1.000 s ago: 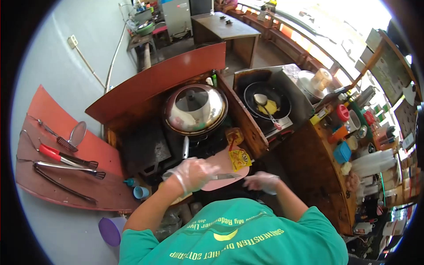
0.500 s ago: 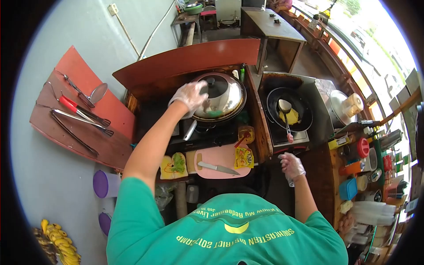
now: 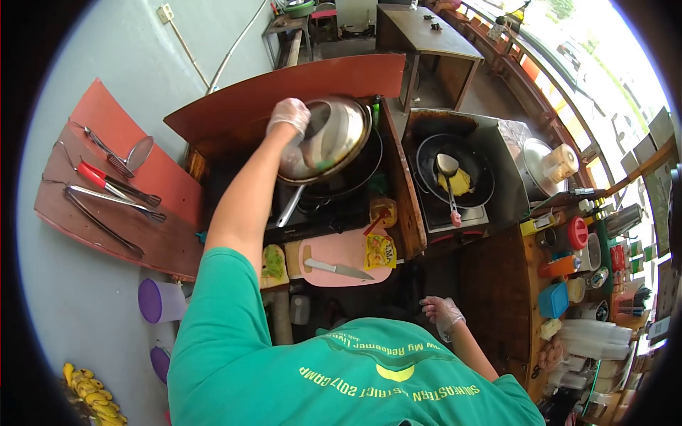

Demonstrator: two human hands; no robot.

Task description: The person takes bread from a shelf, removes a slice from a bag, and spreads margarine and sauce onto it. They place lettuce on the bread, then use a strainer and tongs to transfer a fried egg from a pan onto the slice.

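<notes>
My left hand [image 3: 290, 116], in a clear plastic glove, grips a shiny domed lid [image 3: 339, 135]. The lid is tilted and raised off a dark pan [image 3: 374, 162] on the stove, blurred by motion. Its knob is hidden. My right hand [image 3: 442, 314], gloved too, hangs low near my body with loosely bent fingers and nothing in it. Below the stove, a knife [image 3: 341, 269] lies on a pink cutting board [image 3: 320, 245] beside a yellow packet [image 3: 381, 251]. Bread with green leaf [image 3: 273, 264] sits to the board's left.
On the right burner, a black wok [image 3: 482, 153] holds yellow food [image 3: 460, 182] and a ladle [image 3: 448, 166]. Tongs [image 3: 117, 197] hang on the red panel at left. Containers, including a blue tub [image 3: 553, 301], crowd the right-hand shelf. A wooden partition [image 3: 405, 206] divides the burners.
My left hand has lifted the lid off the pan, tilting it and shifting it left. My right hand has dropped lower, closer to my body. The whole view has shifted slightly.
</notes>
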